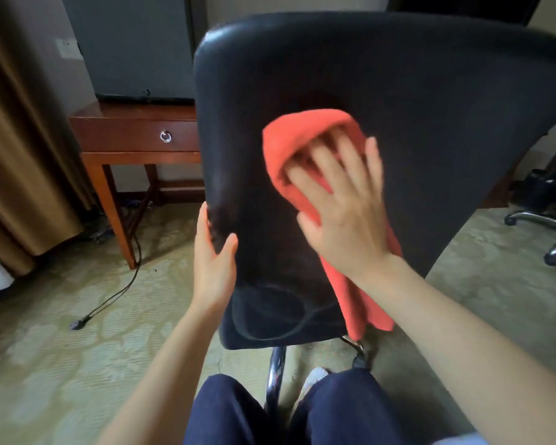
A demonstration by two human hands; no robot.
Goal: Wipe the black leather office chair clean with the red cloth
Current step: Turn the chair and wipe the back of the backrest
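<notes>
The black leather office chair [414, 91] fills the middle and right of the view, its backrest turned toward me. My right hand [344, 207] lies flat with spread fingers on the red cloth [289, 142], pressing it against the backrest; the cloth's tail hangs down below my wrist. The hand is motion-blurred. My left hand [214, 255] grips the backrest's left edge, thumb on the near face and fingers wrapped behind it.
A wooden side table [132, 133] with a ring-pull drawer stands at the left, a dark screen above it. A black cable [122, 287] trails across the patterned carpet. A brown curtain [16, 139] hangs far left. Another chair's wheeled base [546, 226] sits at right. My knees are below.
</notes>
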